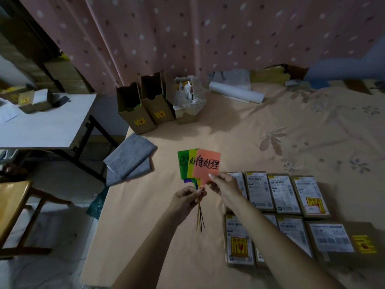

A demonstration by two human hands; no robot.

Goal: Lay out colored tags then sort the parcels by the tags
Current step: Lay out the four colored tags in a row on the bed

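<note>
A fan of coloured tags is held up above the bed: an orange-pink tag with black writing in front, a yellow one and a green one behind it, a purple edge below. My left hand grips their stems, and thin ties hang beneath it. The lower right edge of the orange-pink tag is pinched by my right hand. Several flat cardboard parcels with white labels lie in two rows on the bed at the right, partly hidden by my right arm.
Three upright open cardboard boxes stand at the bed's far left corner, one lined with plastic. A folded grey cloth overhangs the left edge. A white roll lies near the curtain. A white table and a wooden chair stand to the left.
</note>
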